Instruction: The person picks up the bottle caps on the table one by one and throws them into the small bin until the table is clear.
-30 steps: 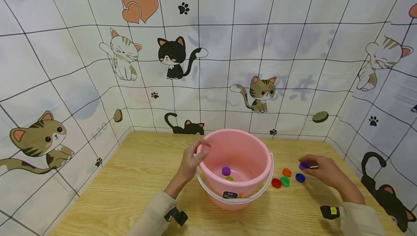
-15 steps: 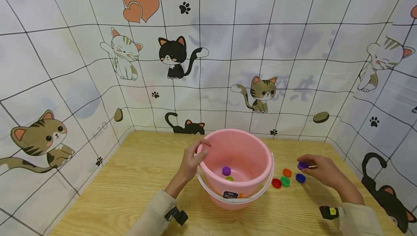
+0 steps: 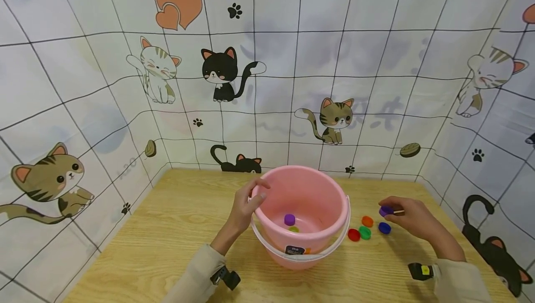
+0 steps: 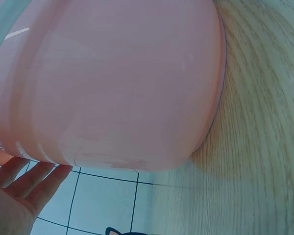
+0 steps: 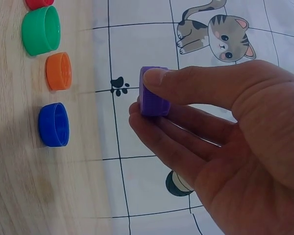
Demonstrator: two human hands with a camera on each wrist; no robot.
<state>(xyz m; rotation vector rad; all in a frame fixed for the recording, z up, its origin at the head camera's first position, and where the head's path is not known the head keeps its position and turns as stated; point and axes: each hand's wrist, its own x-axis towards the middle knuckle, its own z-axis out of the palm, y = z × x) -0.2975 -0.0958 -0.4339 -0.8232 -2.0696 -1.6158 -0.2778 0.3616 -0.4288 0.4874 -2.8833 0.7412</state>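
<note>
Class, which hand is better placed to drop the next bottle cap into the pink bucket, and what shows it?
The right hand, I'd judge: it pinches a purple bottle cap near the blue bottle cap, while the left hand holds the pink bucket by its rim.

The bucket [image 3: 307, 194] is pink, its handle [image 3: 302, 258] white. Caps [image 3: 365, 233] to the right are red, green, orange, blue and purple; those inside, purple and yellow-green. The table [image 3: 188, 228] is yellow-brown and wood-grained, the far wall [image 3: 276, 61] white, black-gridded, cat-printed.
</note>
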